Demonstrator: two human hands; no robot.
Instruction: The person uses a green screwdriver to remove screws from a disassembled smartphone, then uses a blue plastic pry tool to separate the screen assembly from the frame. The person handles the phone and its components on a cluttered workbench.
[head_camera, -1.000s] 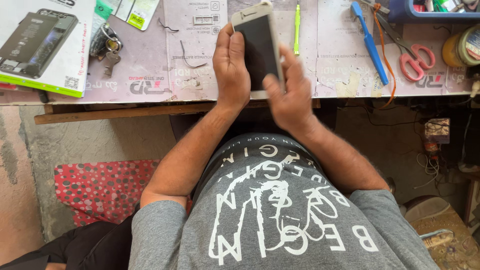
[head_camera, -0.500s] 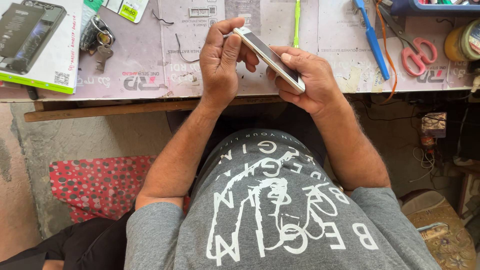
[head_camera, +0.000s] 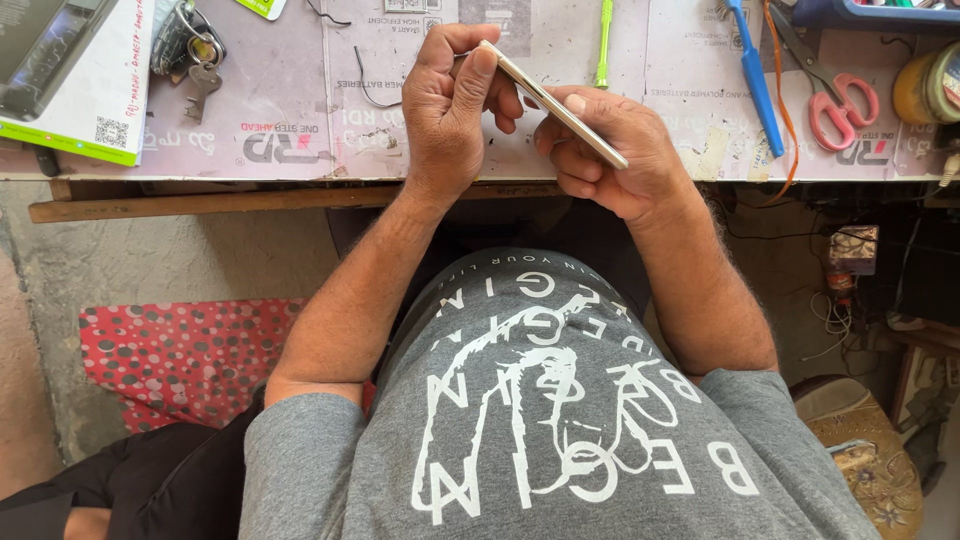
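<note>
Gripping slim phone (head_camera: 552, 103) edge-on, both hands; green-edged white box (head_camera: 70, 80) far left.

Both forearms run bare from the grey sleeves in the lower half of the frame up toward the top centre, elbows spread and wrists converging. The left hand (head_camera: 450, 105) sits upper centre, back toward the camera, fingers curled and thumb tip pressed at the top. The right hand (head_camera: 610, 150) lies just right of it, fingers folded inward, thumb laid flat and extended.

Workbench (head_camera: 300, 130) with scissors (head_camera: 835, 95), keys (head_camera: 195, 60)
</note>
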